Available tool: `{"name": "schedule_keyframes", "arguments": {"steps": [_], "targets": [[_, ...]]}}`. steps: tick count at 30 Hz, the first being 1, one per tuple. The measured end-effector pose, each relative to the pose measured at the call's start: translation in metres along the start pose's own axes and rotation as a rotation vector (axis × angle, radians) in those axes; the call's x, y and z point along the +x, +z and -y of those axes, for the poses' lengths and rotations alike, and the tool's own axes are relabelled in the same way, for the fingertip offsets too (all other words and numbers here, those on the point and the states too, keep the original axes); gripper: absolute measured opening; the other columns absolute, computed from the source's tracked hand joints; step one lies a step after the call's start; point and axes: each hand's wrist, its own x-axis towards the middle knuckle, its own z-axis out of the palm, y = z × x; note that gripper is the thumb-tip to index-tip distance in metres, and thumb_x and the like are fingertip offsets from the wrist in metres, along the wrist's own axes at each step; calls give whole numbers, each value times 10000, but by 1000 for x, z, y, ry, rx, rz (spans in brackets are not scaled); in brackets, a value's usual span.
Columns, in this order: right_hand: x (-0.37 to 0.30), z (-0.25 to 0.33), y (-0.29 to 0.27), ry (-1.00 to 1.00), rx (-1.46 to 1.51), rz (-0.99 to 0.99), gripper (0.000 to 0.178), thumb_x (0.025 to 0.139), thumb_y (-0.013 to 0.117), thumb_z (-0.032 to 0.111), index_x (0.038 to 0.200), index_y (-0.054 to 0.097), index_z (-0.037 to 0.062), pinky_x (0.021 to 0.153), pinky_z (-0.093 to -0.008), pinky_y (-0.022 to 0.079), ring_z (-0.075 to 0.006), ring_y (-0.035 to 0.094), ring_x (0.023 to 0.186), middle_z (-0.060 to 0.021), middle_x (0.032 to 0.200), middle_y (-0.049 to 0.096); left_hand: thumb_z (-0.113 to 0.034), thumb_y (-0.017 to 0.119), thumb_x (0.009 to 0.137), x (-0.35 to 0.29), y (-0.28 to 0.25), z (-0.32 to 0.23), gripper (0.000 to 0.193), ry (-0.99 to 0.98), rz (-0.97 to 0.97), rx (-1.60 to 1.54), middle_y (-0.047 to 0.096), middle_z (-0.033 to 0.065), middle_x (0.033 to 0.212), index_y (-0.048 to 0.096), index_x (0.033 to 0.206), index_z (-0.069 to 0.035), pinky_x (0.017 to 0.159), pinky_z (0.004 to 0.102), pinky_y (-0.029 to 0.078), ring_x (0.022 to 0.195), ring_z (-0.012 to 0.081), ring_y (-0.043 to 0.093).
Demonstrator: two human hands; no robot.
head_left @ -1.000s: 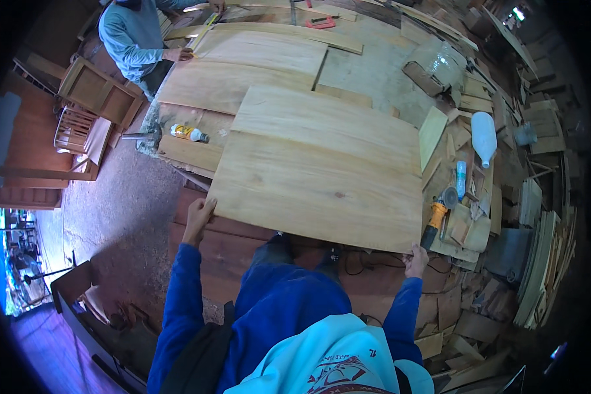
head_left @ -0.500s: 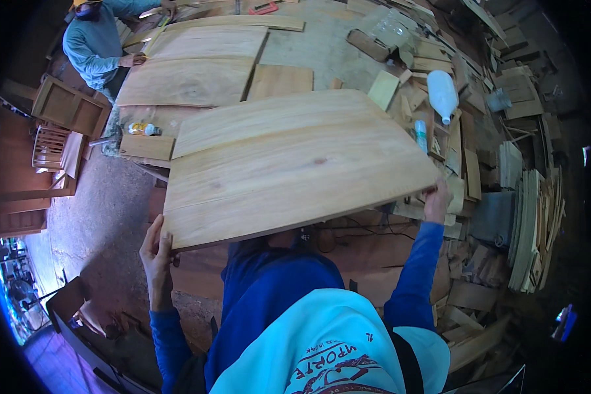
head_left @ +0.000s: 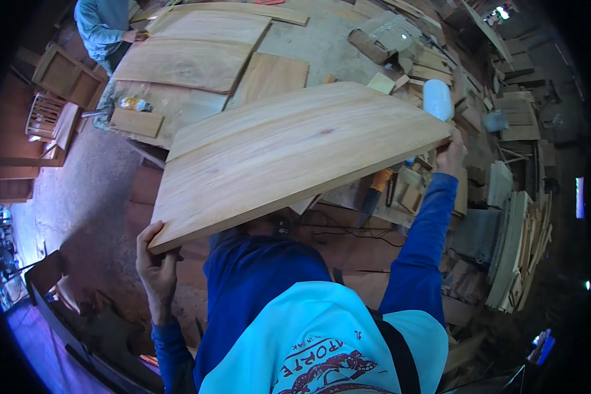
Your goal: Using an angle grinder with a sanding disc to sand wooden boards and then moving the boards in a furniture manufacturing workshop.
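Note:
A broad, pale wooden panel is held up in front of my body, tilted with its right side higher in the picture. My left hand grips its near left corner, thumb and fingers wrapped about the edge. At the near right corner, my right hand is closed on the panel, its fingers partly hidden beneath. Below the panel's near edge, an orange and dark power tool shows on the workbench. Most of the bench under the panel is hidden.
At the far left a person in a light blue shirt touches another wooden panel. A white jug and wood offcuts stand at the right. A small bottle lies at the left; stacked boards stand far right.
The panel has tilted further, its right end rising and its left corner coming nearer to me. The power tool has come into view under it. Both hands keep their grip.

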Motion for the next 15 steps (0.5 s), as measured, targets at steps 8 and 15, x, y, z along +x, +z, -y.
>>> {"name": "schedule_keyframes", "arguments": {"steps": [8, 15], "targets": [[12, -11, -8, -171, -81, 36, 282, 814, 700, 104, 1037, 635, -56, 780, -371, 572, -258, 683, 886, -135, 1003, 674, 104, 680, 735, 0, -19, 24, 551, 269, 46, 650, 610, 131, 1190, 674, 1256, -76, 744, 332, 543, 932, 236, 647], [-3, -14, 3, -95, -83, -4, 264, 852, 667, 130, 1061, 635, -27, 807, -359, 571, -243, 676, 924, -121, 1033, 674, -60, 740, 799, 17, -17, 11, 459, 587, 171, 808, 627, 210, 1274, 638, 1246, -40, 972, 461, 513, 1194, 397, 601]]}}
